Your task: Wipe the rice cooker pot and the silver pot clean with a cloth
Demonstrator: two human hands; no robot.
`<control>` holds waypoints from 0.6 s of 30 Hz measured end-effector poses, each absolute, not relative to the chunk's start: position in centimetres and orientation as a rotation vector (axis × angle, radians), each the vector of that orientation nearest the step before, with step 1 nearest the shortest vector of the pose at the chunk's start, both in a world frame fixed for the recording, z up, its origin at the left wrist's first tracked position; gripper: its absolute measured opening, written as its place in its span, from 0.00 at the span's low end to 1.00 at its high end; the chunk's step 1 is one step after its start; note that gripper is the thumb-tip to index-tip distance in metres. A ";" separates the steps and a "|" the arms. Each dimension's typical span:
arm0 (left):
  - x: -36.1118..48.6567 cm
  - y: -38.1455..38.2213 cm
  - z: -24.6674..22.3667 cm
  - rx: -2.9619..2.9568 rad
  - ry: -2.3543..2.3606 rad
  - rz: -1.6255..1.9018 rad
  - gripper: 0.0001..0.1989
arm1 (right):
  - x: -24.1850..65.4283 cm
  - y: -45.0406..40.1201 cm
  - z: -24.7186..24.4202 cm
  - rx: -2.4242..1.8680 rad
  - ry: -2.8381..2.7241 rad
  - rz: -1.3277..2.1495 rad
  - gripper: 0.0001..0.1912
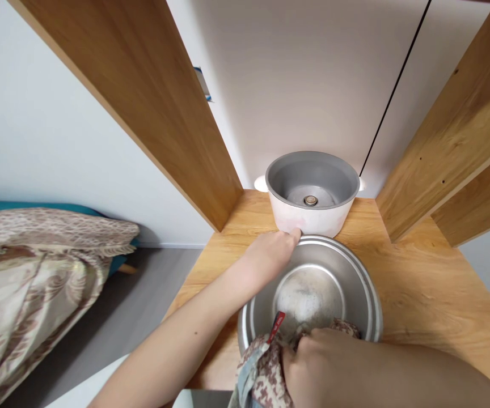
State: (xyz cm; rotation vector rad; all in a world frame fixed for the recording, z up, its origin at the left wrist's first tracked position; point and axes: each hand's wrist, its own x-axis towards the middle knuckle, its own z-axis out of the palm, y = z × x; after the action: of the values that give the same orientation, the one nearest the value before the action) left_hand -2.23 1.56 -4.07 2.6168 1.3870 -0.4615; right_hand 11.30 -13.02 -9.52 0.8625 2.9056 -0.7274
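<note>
While the left hand (275, 249) grips the metal pan (366, 300) by its edge, the right hand (315, 360) has patterned cloth (266, 371) bunched against it, white pot (313, 220) just past the left.

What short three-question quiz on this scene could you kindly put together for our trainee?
1. Which hand holds the patterned cloth?
2. True or false: the white pot stands uncovered, its grey inside showing.
3. Fill the gap: the left hand is at the ____ of the metal basin.

Key:
1. The right hand.
2. True.
3. Rim.
</note>
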 end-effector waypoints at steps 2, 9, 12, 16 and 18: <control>-2.2 1.5 -4.1 2.634 1.391 -0.495 0.21 | 11.2 -13.1 -9.6 0.851 2.902 -0.628 0.07; -2.2 1.5 -4.0 2.639 1.383 -0.516 0.20 | 11.0 -13.1 -10.1 0.822 2.870 -0.593 0.08; -2.2 1.4 -3.9 2.637 1.374 -0.533 0.21 | 11.1 -13.0 -9.9 0.825 2.882 -0.583 0.08; -2.2 1.4 -3.9 2.639 1.365 -0.535 0.21 | 10.9 -13.0 -9.8 0.821 2.841 -0.565 0.08; -2.2 1.5 -3.9 2.641 1.368 -0.515 0.20 | 10.8 -13.1 -9.9 0.831 2.849 -0.568 0.09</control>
State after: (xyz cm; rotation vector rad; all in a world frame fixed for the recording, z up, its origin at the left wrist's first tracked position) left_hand -2.23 1.46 -3.85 2.6410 1.3682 -0.5152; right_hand 10.82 -13.10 -9.89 0.8307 2.8492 -0.5678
